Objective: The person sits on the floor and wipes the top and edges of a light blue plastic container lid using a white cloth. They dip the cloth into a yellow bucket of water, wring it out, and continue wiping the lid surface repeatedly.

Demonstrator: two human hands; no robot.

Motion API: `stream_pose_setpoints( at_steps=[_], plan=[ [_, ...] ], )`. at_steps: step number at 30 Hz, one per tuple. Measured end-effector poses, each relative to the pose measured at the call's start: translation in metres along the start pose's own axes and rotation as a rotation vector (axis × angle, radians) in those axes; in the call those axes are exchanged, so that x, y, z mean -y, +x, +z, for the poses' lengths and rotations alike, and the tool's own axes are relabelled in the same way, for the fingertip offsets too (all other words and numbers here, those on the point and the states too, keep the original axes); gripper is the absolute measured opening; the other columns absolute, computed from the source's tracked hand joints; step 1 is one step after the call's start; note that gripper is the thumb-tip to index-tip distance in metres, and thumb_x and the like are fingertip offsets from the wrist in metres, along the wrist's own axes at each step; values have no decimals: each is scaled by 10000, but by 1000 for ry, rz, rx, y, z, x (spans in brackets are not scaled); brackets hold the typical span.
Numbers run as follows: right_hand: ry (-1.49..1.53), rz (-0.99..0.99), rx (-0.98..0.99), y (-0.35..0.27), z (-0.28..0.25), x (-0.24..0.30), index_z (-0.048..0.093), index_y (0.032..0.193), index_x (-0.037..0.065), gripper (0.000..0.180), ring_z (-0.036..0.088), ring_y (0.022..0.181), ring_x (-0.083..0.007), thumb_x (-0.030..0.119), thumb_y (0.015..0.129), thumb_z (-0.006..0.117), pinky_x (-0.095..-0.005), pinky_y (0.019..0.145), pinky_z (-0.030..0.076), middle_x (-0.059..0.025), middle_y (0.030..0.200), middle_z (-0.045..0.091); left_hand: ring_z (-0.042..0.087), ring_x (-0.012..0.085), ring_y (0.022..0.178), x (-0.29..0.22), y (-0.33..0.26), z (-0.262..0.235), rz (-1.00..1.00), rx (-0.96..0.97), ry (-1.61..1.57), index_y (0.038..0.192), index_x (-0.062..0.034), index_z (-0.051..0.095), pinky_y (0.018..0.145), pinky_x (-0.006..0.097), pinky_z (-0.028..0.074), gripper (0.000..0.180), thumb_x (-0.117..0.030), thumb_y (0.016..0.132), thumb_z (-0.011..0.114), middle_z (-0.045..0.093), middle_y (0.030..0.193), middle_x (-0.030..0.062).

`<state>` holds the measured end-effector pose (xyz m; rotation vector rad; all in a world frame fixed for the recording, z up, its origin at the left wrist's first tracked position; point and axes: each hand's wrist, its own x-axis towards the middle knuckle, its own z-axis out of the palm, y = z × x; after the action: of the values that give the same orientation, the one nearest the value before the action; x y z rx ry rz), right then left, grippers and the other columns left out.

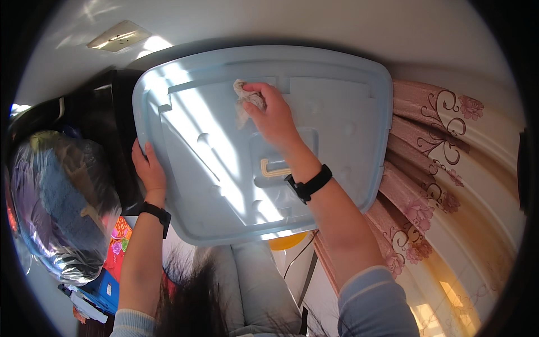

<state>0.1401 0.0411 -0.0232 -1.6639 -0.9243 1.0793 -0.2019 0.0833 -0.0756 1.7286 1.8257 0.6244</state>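
Note:
A large pale-blue plastic storage box lid (331, 121) fills the middle of the view, with a cream handle (274, 168) in its recessed centre. My right hand (273, 115) is closed around a crumpled whitish cloth (242, 90), which touches the lid's upper middle. On the lid's left rim lies my left hand (150, 173), its thumb on top and its fingers along the outer edge. Each wrist wears a black band. Bright stripes of sunlight cross the lid's left half.
A clear plastic bag (62, 196) stuffed with cloth items stands at the left, beside a dark piece of furniture (128, 112). Pink and cream floral curtains (432, 163) hang close on the right. A wall socket (119, 36) is at the upper left. My legs (247, 281) are below the lid.

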Motion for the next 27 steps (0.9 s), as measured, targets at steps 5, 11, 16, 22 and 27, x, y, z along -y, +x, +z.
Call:
stream_pose_setpoints(
  at_steps=[5,11,16,22,27],
  plan=[
    [-362,-324,99,-35,52,-15,667,1097,73,226,594,996,-336,-27,896,643,-421,892,518,-126,1045,578,557,375,1235,-1,-1,1,-42,12,-66,1427,26,507,1078,416,430,533,-398,1104,473,562,1377,238],
    [-586,-258,-244,-22,-27,-15,681,1145,91,252,604,1045,-345,-15,927,612,-421,913,521,-123,1087,600,561,377,1245,4,2,1,-54,-5,-1,1441,40,504,1095,413,422,534,-373,1103,492,574,1381,245],
    [-717,-270,-616,29,-163,-66,704,1105,78,220,587,1037,-392,-7,929,602,-449,935,489,-184,1088,616,558,368,1256,14,3,2,-40,13,-58,1450,50,493,1099,407,419,555,-382,1101,501,567,1402,244],
    [-534,207,-565,44,-274,-57,724,1000,34,140,653,1036,-345,29,861,703,-418,930,517,-149,991,730,559,364,1256,21,4,3,-23,-2,-33,1449,49,494,1099,399,420,558,-389,1103,496,569,1402,239],
    [-673,-151,-331,57,-194,-47,732,846,61,66,649,978,-371,126,835,738,-444,876,526,-144,976,701,565,355,1249,17,3,2,-27,4,-16,1445,48,498,1095,392,422,551,-388,1108,481,578,1394,232]
  ],
)
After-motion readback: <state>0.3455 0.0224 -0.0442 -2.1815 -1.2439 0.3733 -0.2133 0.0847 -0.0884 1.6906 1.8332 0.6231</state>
